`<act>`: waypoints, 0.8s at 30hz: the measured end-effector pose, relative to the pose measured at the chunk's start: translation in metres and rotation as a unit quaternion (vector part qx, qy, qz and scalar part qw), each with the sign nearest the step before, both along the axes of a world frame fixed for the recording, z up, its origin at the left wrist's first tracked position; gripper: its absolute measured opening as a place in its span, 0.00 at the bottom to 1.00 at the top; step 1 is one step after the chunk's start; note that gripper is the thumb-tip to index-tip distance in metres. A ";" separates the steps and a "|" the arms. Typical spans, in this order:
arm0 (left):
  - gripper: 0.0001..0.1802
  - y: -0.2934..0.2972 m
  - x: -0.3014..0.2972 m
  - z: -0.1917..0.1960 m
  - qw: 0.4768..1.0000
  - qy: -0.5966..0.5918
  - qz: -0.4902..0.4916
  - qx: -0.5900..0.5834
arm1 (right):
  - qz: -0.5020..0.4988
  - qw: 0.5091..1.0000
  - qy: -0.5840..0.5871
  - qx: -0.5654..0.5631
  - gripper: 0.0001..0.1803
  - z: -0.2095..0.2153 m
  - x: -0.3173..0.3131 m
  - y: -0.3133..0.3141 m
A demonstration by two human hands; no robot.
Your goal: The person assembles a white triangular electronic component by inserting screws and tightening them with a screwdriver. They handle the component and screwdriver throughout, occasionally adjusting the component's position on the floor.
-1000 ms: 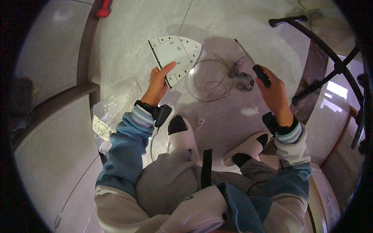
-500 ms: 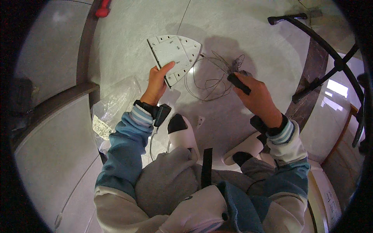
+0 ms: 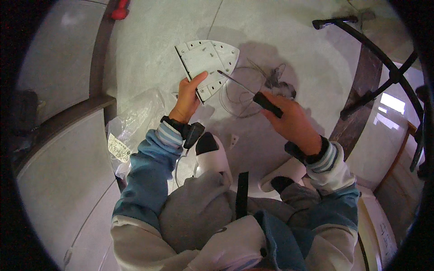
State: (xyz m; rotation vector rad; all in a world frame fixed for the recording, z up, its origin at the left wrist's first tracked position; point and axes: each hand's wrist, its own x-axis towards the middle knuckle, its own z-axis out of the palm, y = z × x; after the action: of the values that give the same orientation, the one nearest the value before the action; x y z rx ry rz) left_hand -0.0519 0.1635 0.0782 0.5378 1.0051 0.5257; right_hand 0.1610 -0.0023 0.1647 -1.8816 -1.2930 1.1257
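My left hand [image 3: 189, 95] grips a white, rounded-triangular plastic panel [image 3: 198, 61] by its near edge, thumb on top. Small holes and screw spots dot the panel's face, and a dark strip runs along its straight left side. In my right hand [image 3: 289, 118] is a screwdriver [image 3: 268, 104], held by its black handle. Its thin shaft slants up and left, and its tip overlaps the panel's right part; whether it touches cannot be told. Behind the shaft, a thin grey cable [image 3: 235, 113] lies coiled on the floor, with a dark bundle [image 3: 275, 79] at its right.
A clear plastic bag [image 3: 147, 106] with a white label lies left of my left forearm. Black metal legs [image 3: 377, 47] stand at the far right. A red object [image 3: 120, 10] sits at the far left. My slippers [image 3: 212, 156] are below my hands, with a small white piece [image 3: 233, 141] between them.
The screwdriver has moved left, its tip now over the panel's right part. My left hand and the panel have shifted slightly right.
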 end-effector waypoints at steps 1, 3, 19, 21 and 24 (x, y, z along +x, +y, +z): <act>0.18 -0.001 0.001 0.002 1.000 -0.015 0.006 -0.002 | 0.004 1.000 0.015 -0.008 0.21 -0.001 0.002 -0.001; 0.17 -0.002 0.002 0.005 0.999 -0.030 0.011 -0.008 | 0.001 0.999 0.045 -0.008 0.22 -0.003 0.005 -0.004; 0.20 0.041 -0.024 -0.041 0.999 0.040 0.001 -0.020 | -0.195 0.968 0.036 -0.155 0.19 -0.003 0.081 -0.053; 0.21 0.039 -0.010 -0.045 0.999 0.046 0.000 -0.013 | -0.149 0.982 0.039 -0.112 0.19 -0.010 0.083 -0.054; 0.21 0.029 0.013 -0.054 0.999 0.028 -0.039 0.006 | -0.210 0.970 0.025 -0.118 0.18 -0.014 0.087 -0.046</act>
State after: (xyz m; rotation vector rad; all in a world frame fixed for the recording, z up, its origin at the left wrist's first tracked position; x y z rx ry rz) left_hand -0.0385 0.1924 0.0247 0.6038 1.0306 0.4496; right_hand 0.2480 -0.0484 0.1510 -2.1506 -0.7047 1.1232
